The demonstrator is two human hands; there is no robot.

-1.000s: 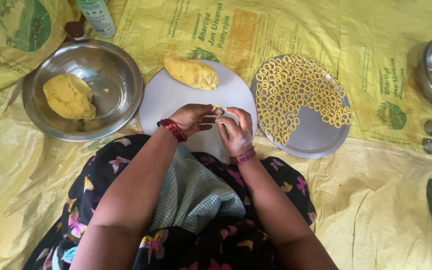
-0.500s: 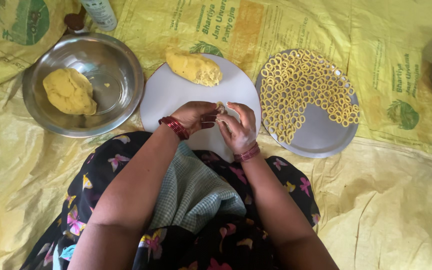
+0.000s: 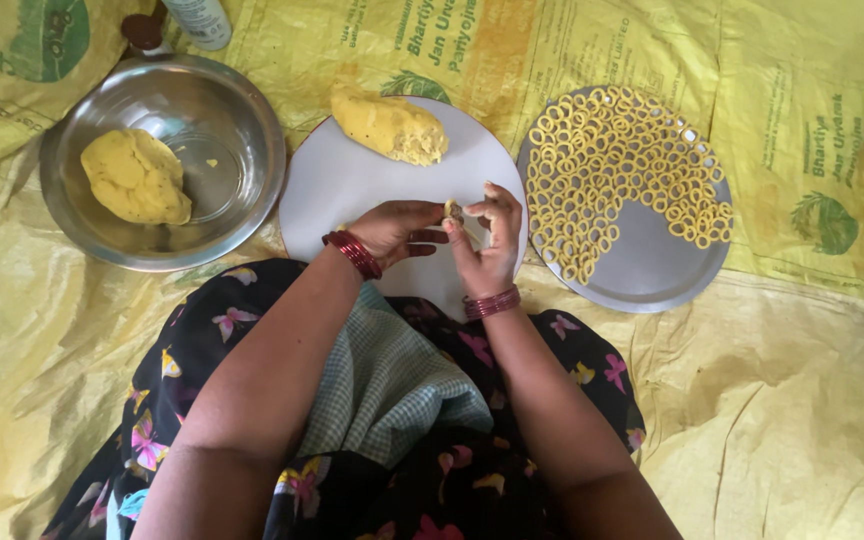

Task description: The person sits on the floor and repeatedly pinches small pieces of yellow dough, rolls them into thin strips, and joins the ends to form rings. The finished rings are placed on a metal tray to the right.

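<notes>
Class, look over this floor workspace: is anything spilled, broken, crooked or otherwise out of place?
Nothing stands out. The dough lump sits inside the steel bowl, a second lump lies on the white board, and the dough rings stay on the round tray. Both hands pinch a small dough piece over the board.

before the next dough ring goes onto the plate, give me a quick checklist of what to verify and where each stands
1. Small dough piece pinched between left hand and right hand: ok.
2. Ring fully closed: cannot tell, fingers hide it.
3. Bare space on the steel plate, near edge: ok.
4. Finished rings lying flat, none off the plate: ok.
5. Dough lump on the white board for more pieces: ok.
6. Spare dough in the steel bowl: ok.
</notes>
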